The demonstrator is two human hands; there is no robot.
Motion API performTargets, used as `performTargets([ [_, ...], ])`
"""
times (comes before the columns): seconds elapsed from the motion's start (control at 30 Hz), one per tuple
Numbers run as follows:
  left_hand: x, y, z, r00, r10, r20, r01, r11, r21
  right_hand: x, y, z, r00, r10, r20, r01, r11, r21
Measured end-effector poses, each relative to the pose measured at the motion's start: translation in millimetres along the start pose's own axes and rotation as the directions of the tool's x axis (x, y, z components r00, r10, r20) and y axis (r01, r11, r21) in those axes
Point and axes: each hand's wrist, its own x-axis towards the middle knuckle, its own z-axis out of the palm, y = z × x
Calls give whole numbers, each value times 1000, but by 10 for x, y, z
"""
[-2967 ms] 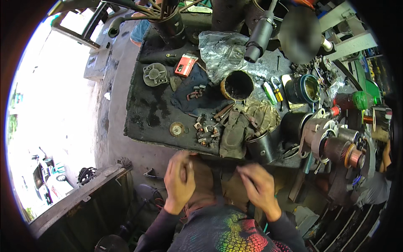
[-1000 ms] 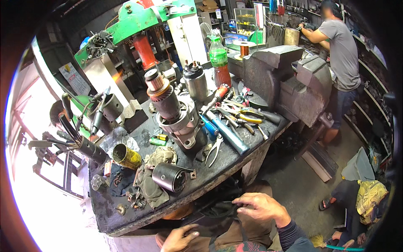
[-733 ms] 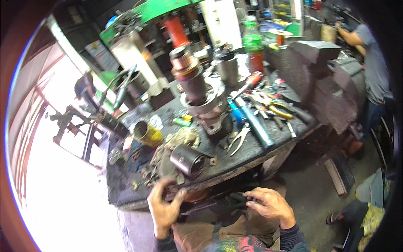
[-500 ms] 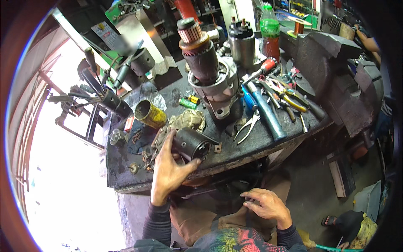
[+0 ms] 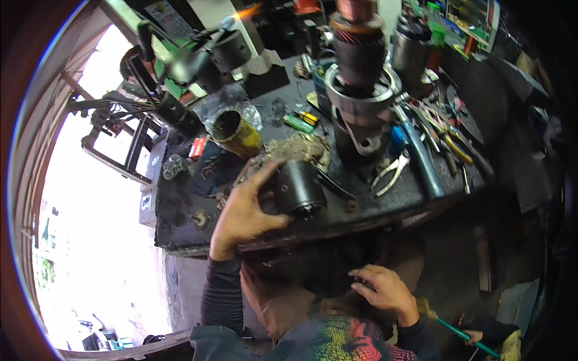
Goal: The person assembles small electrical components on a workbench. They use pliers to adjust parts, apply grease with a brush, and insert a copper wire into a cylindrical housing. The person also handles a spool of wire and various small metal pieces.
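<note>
My left hand [image 5: 244, 216] grips a black cylindrical starter motor housing [image 5: 300, 189] near the front edge of the workbench, thumb low and fingers behind it. The housing stands tilted, its open end toward me, and a black lead [image 5: 337, 185] runs out on its right. A crumpled, dirty rag [image 5: 310, 147] lies just behind it. Over my lap, my right hand [image 5: 388, 292] hovers with fingers curled in; something dark may be between them, too hidden to name. Farther back, an armature [image 5: 359, 57] with a copper commutator stands upright in a grey metal end housing [image 5: 364, 114].
Pliers [image 5: 392, 173], a blue-handled tool [image 5: 424, 165] and several other hand tools lie on the right of the bench. At left stand a yellow can [image 5: 244, 138] and a holder of tools [image 5: 174, 111]. A person's hand [image 5: 472, 337] shows at lower right.
The view has swung, so bench things sit farther right. My left hand has tipped the housing more upright, its open end now facing lower. My right hand stays over my lap.
</note>
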Motion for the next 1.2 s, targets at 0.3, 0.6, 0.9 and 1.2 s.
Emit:
performTargets([
  [0.3,-251,-60,27,988,104,-111,-106,994,-11,114,-143,67,996,62,64,-60,998,-23],
  [0.6,-1213,-230,-377,926,-152,-346,9,924,-382,399,-285,-2,981,148,125,-132,983,-128],
  [0.9,-1143,-258,-322,995,97,-19,-91,832,-547,831,-195,279,899,-40,436,115,982,-147],
  [1.2,-56,1325,554,823,302,481,129,726,-676,194,-811,-1329,894,-81,441,-1,983,184],
])
